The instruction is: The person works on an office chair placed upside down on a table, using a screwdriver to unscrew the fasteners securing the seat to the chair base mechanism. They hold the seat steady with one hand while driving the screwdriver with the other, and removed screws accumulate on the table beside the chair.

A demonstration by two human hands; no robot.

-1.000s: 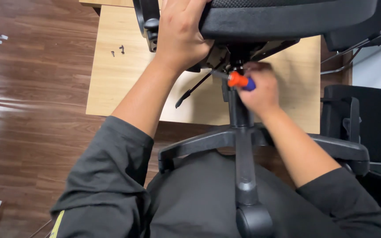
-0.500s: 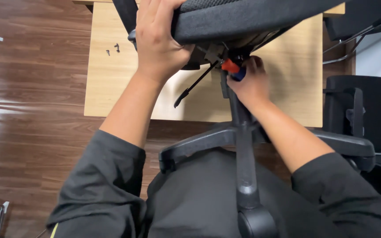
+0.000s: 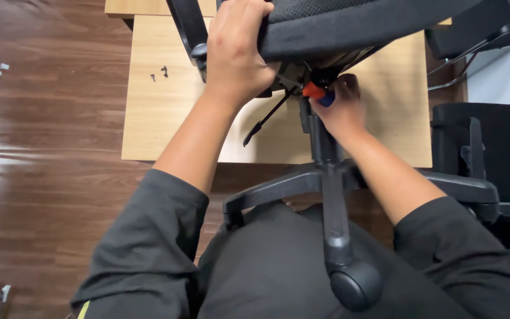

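Head view: mid-fastening under chair seat (image 3: 349, 23). Left hand (image 3: 237, 53) clamped on seat edge, right hand (image 3: 340, 109) wrapped round orange-blue screwdriver (image 3: 317, 93) (tip hidden). Next prob. calls for steady turning w/ seat braced.

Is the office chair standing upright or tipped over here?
Tipped over: the office chair lies on its side, its star base and a caster pointing at the camera, the seat against the light wooden board.

The seat (image 3: 349, 26) is black woven mesh cloth, matt and rough. The chair base (image 3: 332, 195) is smooth, faintly glossy black plastic. The board (image 3: 166, 112) is pale matt wood; the floor (image 3: 42, 147) is dark glossy wood.
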